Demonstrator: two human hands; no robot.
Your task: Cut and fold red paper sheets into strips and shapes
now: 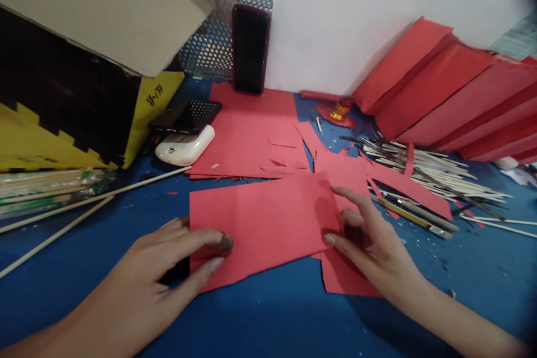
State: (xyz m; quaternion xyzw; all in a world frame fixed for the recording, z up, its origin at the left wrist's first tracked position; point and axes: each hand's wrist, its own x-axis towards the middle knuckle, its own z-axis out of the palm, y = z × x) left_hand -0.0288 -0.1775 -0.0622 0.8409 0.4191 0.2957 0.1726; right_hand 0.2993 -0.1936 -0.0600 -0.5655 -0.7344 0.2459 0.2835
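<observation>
A red paper sheet [264, 224], seemingly folded or creased near its left part, lies tilted slightly above the blue tabletop between my two hands. My left hand [168, 263] grips its left end, thumb and index finger on top and the other fingers curled behind the edge. At the right end, my right hand [373, 240] pinches the sheet with the thumb on its face and the index finger along the upper corner. Under that end sits another piece of red paper [348, 277], partly hidden by the sheet and my right hand.
Behind lie more red sheets [251, 128] and paper scraps. A phone [250, 50] leans upright at the back. Thin sticks [440, 173] and a brush [411, 215] are at right, by folded red paper [444, 89]. A white device [184, 145] is at left.
</observation>
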